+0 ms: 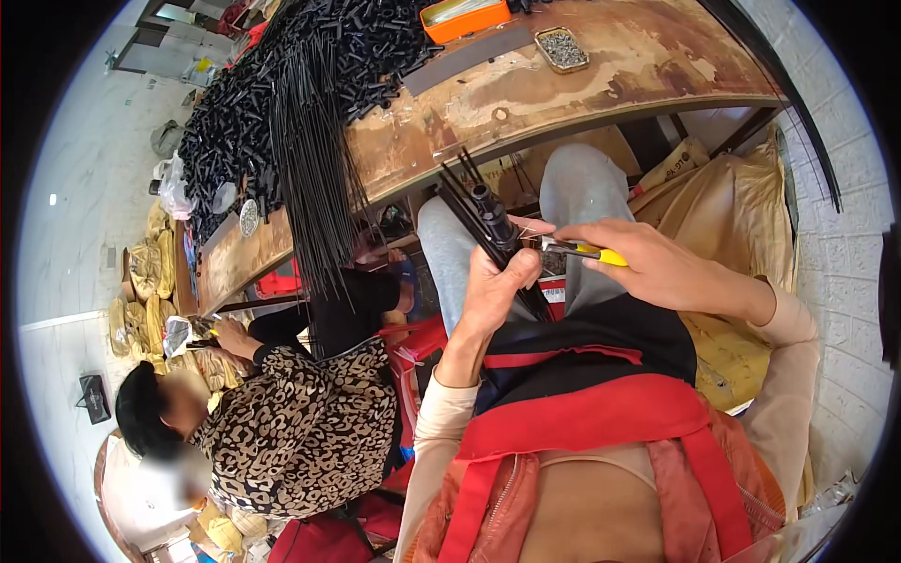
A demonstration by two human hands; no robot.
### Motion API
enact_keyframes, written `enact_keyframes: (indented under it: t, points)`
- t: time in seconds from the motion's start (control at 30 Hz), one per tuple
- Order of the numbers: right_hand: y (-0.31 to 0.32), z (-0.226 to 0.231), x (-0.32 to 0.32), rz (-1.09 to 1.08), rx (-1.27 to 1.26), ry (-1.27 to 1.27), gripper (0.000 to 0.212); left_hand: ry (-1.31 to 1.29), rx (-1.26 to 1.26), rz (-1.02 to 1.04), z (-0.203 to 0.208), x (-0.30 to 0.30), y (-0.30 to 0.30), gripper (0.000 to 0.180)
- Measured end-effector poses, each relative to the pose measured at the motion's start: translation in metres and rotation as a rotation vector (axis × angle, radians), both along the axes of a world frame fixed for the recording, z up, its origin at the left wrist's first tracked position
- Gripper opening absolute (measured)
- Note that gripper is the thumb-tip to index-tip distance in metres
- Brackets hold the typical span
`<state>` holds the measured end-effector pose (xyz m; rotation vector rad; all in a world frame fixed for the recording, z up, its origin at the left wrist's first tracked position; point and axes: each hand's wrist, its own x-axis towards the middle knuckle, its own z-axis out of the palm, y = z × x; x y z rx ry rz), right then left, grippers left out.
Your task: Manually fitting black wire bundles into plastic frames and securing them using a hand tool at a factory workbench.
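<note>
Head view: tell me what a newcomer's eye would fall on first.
First, the heap of short black tubes on the left part of the wooden table, with long black rods hanging over its near edge. Next, the red-and-black apron at the bottom centre and, above it, the left hand holding a black bundle while the right hand holds a yellow-handled tool. To the left is a co-worker in a spotted top.

Head view, left of a worn fisheye pair, looks steeply down from the wearer's head over the red apron point(582, 413), left hand point(497, 286) and right hand point(648, 263) close at mid-frame, workbench point(648, 70) beyond along the top, co-worker point(300, 427) nearby at left, white wall point(849, 244) bending along the right rim.
</note>
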<state>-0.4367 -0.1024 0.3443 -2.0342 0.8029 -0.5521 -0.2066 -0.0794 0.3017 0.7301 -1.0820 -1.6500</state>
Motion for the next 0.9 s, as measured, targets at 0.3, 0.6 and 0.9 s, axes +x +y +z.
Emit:
enact_keyframes:
  t: [0.3, 0.6, 0.9]
  points:
    - [0.002, 0.015, -0.002, -0.008, -0.126, 0.188, 0.033, -0.03, -0.025, -0.036, -0.001, 0.0, 0.003, 0.04]
    - [-0.004, 0.029, -0.005, 0.22, 0.554, 0.137, 0.053, -0.013, -0.001, -0.111, 0.008, 0.011, 0.002, 0.051]
    - [-0.008, 0.028, -0.022, 0.04, -0.451, 0.372, 0.043, -0.094, 0.036, 0.038, 0.004, -0.001, -0.001, 0.043]
